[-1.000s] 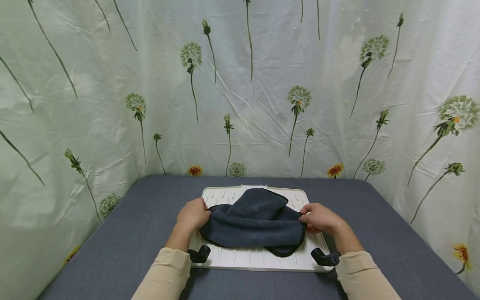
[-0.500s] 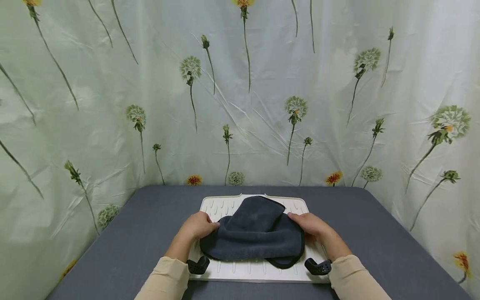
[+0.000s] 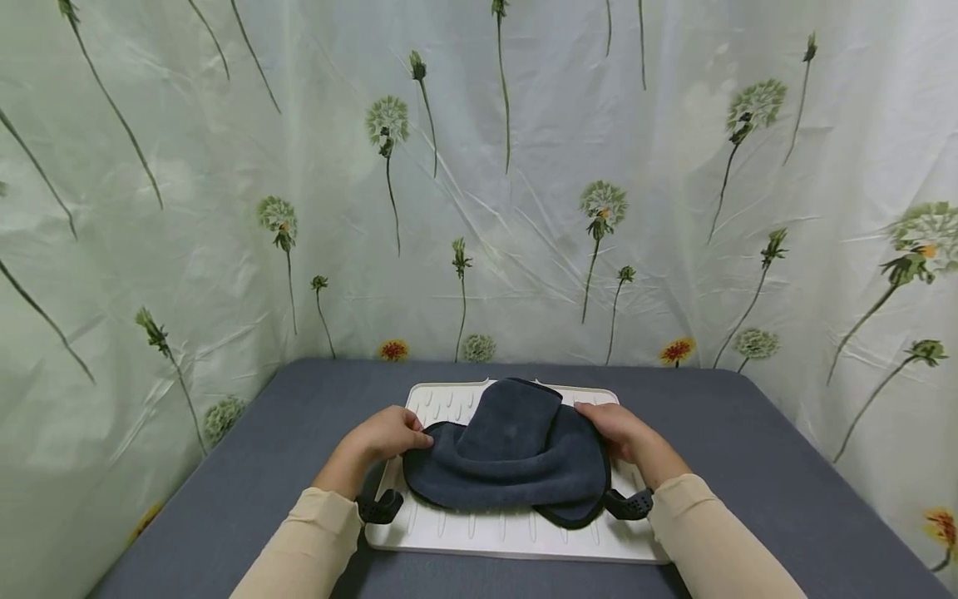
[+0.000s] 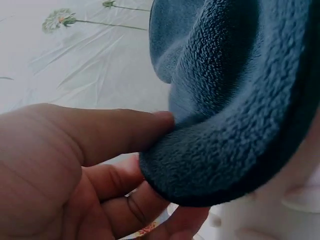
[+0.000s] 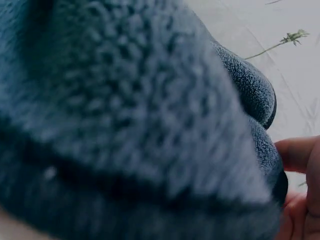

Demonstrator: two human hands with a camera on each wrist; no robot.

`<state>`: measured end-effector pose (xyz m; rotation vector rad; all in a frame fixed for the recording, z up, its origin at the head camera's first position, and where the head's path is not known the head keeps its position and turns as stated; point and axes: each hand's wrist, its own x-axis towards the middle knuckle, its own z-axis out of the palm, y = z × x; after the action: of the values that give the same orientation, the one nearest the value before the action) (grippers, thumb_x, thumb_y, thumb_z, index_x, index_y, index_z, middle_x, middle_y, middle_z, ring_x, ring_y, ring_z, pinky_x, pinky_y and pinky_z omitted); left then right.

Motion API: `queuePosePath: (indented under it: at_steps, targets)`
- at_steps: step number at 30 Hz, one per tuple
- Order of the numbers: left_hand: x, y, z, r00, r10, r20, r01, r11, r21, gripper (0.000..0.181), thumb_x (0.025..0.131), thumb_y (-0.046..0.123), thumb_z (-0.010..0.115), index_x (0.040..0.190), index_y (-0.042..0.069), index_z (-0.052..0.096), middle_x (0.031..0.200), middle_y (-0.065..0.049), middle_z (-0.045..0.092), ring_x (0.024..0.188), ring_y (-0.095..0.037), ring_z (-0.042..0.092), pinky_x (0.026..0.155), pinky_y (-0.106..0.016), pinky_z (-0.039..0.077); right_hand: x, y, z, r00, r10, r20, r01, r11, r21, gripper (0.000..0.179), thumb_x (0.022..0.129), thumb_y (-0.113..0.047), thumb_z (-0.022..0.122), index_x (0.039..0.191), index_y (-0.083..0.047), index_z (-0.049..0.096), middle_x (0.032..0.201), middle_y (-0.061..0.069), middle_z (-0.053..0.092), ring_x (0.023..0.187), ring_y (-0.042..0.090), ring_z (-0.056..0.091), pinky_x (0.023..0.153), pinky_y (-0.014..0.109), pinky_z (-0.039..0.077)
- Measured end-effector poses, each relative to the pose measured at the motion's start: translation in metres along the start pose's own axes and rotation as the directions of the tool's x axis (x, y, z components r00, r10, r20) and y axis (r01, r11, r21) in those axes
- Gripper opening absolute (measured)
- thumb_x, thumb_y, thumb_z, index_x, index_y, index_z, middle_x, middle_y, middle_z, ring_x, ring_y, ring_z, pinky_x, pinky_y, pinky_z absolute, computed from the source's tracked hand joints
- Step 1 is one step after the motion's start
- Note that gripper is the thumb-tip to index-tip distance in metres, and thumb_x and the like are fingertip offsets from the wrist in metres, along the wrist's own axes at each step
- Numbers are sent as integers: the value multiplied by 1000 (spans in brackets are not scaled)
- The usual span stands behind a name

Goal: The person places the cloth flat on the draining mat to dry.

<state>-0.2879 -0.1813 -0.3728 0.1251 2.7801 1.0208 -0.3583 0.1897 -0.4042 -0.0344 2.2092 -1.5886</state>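
Note:
A dark blue fleecy towel with black edging lies loosely folded over a white ribbed tray, one flap sticking up at the back. At its left end my left hand pinches the edge. The left wrist view shows that thumb on top of the towel and the fingers underneath. My right hand holds the towel's right edge, its thumb side towards the back. In the right wrist view, blurred towel hides much of the right hand; the thumb touches the edge.
The tray rests on a grey-blue covered table. Behind and beside it hangs a pale curtain printed with dandelions. Black wrist devices sit below the left hand and the right hand.
The right hand has moved from the towel's right corner inward along its far edge. The left hand has shifted its hold on the left end. The head view has tilted slightly.

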Motion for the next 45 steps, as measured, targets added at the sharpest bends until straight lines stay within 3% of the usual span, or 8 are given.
queuePosePath:
  at_steps: [5,11,14,20,24,29,34,45]
  targets:
    - [7,1,-1,1000,-14,5,15,999,-47,20,95,22,69,83,7,65,69,3,51,60,-11,45,57,-25,42,4,-3,1,996,-69,63,64,995,81,20,101,-20,50,101,-5,63,95,0,66,85,11,65,80,31,56]
    - [13,0,5,999,-32,17,33,998,-60,25,96,27,69,81,8,69,58,6,45,48,-7,36,49,-23,35,6,-6,3,997,38,68,-44,995,92,50,106,-40,47,125,3,61,103,1,71,91,13,68,86,34,57]
    - [14,-1,8,1000,-30,5,30,996,-83,23,96,22,69,79,7,65,61,4,47,47,-8,36,47,-23,33,6,-7,4,997,53,60,-57,996,66,42,106,-35,49,121,2,62,98,1,71,88,13,68,84,35,57]
    - [9,-8,6,997,-62,-42,59,995,-83,22,98,18,64,79,8,60,66,1,49,48,-11,39,49,-25,36,-2,-4,-6,993,-12,-114,16,999,40,16,104,-16,53,103,-1,59,84,0,59,74,12,60,67,29,53]
    - [-4,-16,0,997,-74,-31,70,993,-99,19,97,17,63,80,8,61,63,1,49,49,-12,44,50,-25,41,-10,0,-16,979,-37,-202,43,999,26,24,105,-13,51,120,6,53,91,4,58,75,11,58,65,28,52]
    - [-20,-19,-5,996,-86,0,85,984,-154,12,92,11,58,80,7,57,68,-5,62,53,-14,62,49,-26,46,-12,0,-23,977,-44,-207,49,999,20,46,106,-15,47,145,7,38,128,27,57,90,14,64,71,33,57]
    - [-24,-20,-3,995,-98,12,98,984,-149,14,94,13,60,83,5,58,70,-6,67,52,-14,64,49,-26,44,-14,2,-23,986,-32,-162,36,999,17,46,107,-21,46,142,10,39,127,27,58,93,16,65,76,35,58]
    - [27,4,4,999,-45,18,43,995,93,16,98,23,64,91,9,64,77,-3,65,56,-12,52,53,-26,40,-63,28,-2,999,13,-42,-14,1000,-11,41,106,-30,52,129,4,47,90,6,65,69,14,67,58,28,57]
